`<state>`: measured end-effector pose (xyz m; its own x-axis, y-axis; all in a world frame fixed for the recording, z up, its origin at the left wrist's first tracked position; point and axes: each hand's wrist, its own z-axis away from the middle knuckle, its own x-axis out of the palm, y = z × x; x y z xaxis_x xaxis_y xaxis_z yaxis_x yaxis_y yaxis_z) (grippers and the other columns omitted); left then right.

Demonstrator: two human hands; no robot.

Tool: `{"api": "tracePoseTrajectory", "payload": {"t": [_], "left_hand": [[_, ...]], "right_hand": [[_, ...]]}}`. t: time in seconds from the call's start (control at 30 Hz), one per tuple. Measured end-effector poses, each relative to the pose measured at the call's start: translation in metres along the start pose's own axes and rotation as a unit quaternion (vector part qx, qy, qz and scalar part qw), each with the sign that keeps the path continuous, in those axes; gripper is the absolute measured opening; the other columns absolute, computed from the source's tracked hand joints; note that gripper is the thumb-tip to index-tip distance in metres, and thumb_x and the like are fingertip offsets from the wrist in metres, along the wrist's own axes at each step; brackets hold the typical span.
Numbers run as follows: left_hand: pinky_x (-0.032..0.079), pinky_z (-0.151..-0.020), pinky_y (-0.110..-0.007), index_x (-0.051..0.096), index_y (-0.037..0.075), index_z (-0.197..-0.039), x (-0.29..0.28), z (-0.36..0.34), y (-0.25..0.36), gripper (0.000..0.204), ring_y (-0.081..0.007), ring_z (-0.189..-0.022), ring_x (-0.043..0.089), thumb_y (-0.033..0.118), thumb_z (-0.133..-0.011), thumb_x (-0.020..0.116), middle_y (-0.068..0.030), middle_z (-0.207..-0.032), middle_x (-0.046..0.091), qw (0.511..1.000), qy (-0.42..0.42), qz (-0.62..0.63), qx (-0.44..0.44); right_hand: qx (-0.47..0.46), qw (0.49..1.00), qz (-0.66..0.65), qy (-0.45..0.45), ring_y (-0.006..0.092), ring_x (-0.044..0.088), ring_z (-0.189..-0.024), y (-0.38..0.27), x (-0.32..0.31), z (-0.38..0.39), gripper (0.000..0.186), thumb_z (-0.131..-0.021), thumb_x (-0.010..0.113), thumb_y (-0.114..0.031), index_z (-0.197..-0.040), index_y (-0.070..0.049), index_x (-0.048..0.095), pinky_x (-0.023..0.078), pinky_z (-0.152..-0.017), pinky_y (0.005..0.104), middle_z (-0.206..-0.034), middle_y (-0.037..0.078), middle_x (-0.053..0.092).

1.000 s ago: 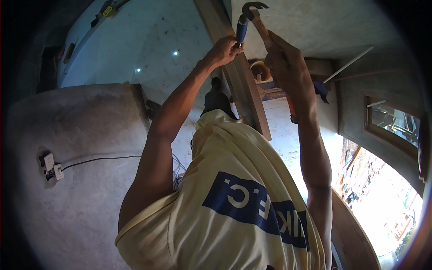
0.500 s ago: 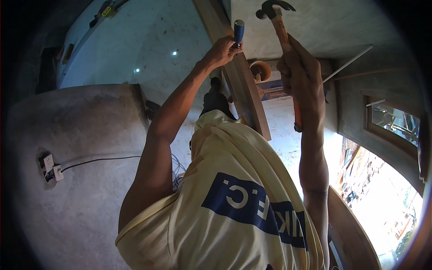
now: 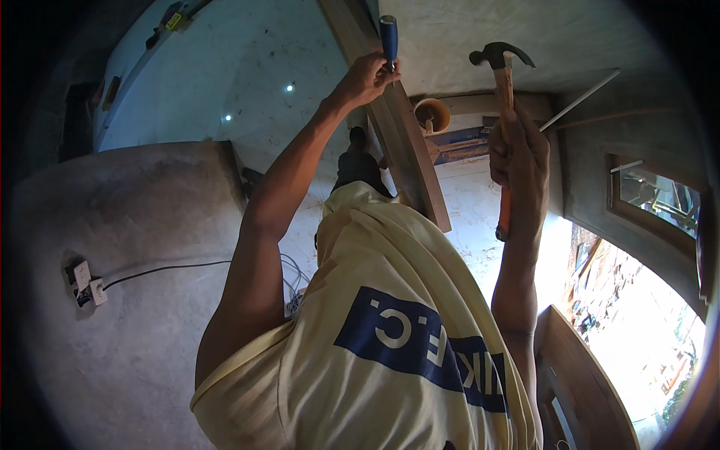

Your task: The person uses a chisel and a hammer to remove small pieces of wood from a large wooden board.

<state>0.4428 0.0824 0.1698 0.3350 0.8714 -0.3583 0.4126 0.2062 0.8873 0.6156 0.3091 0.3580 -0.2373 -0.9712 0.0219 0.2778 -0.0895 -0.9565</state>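
My left hand (image 3: 369, 75) grips a chisel (image 3: 388, 37) with a blue handle, upright over a long wooden beam (image 3: 416, 165). Whether its blade touches the wood is hidden by my fingers. Out to the right, my right hand (image 3: 525, 146) is closed round the wooden handle of a claw hammer (image 3: 496, 60), its dark head raised apart from the chisel and its orange lower end showing below my fingers.
A bucket (image 3: 439, 112) and dusty tools (image 3: 461, 146) lie right of the beam. At left, a power outlet (image 3: 86, 281) with a black cable (image 3: 165, 266) is on the grey wall. A window (image 3: 660, 202), bright doorway (image 3: 630, 322) and wooden door (image 3: 585, 382) are at right.
The hammer has moved right and down, away from the chisel's handle end, with my right hand. My left hand and the chisel have shifted slightly up and left.
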Motion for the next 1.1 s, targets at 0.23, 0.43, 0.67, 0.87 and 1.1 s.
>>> {"api": "tracePoseTrajectory", "payload": {"t": [0.23, 0.43, 0.67, 0.87, 1.1], "left_hand": [[0.05, -0.066, -0.029, 0.058, 0.002, -0.095, 0.008, 0.007, -0.002, 0.009, -0.0115, -0.073, 0.06, 0.0, -0.091, 0.066, -0.0051, -0.08, 0.06, 0.999, -0.043, -0.003, -0.031], [0.046, -0.061, -0.03, 0.059, 0.002, -0.094, 0.01, 0.007, -0.009, 0.01, -0.012, -0.066, 0.054, 0.002, -0.091, 0.068, -0.0049, -0.077, 0.057, 0.999, -0.034, -0.003, -0.011], [0.046, -0.064, -0.032, 0.058, 0.002, -0.094, 0.009, 0.008, -0.009, 0.011, -0.0142, -0.07, 0.054, 0.002, -0.091, 0.068, -0.0058, -0.079, 0.057, 0.999, -0.043, -0.014, 0.001], [0.049, -0.071, -0.032, 0.057, 0.002, -0.094, 0.008, 0.007, 0.005, 0.009, -0.0158, -0.075, 0.058, -0.001, -0.091, 0.065, -0.0067, -0.082, 0.058, 0.997, -0.065, -0.019, -0.03], [0.05, -0.074, -0.034, 0.056, 0.003, -0.093, 0.01, 0.011, 0.003, 0.011, -0.0191, -0.079, 0.062, -0.007, -0.089, 0.061, -0.0093, -0.084, 0.06, 0.997, -0.055, -0.045, -0.002]], "right_hand": [[0.006, 1.0, 0.001, -0.003, -0.0019, 0.031, -0.051, 0.005, -0.005, -0.001, 0.027, -0.104, 0.051, -0.026, -0.115, -0.004, 0.062, 0.02, -0.043, 0.0178, -0.069, -0.006, 0.04], [0.001, 1.0, -0.006, -0.007, -0.0019, 0.031, -0.051, 0.008, -0.005, 0.002, 0.03, -0.103, 0.052, -0.027, -0.12, -0.005, 0.062, 0.021, -0.043, 0.0181, -0.068, -0.006, 0.04], [0.016, 1.0, 0.002, -0.005, -0.0017, 0.031, -0.052, 0.005, -0.004, 0.002, 0.031, -0.103, 0.052, -0.029, -0.121, -0.005, 0.062, 0.021, -0.043, 0.018, -0.069, -0.006, 0.04], [0.022, 1.0, 0.019, 0.008, -0.0015, 0.031, -0.051, 0.004, 0.001, 0.002, 0.035, -0.104, 0.052, -0.028, -0.128, -0.005, 0.061, 0.021, -0.042, 0.0181, -0.068, -0.007, 0.04], [0.011, 0.999, 0.033, -0.019, -0.002, 0.031, -0.047, 0.005, 0.014, 0.0, 0.034, -0.103, 0.053, -0.032, -0.123, -0.005, 0.061, 0.023, -0.038, 0.0173, -0.065, -0.007, 0.039]]}}
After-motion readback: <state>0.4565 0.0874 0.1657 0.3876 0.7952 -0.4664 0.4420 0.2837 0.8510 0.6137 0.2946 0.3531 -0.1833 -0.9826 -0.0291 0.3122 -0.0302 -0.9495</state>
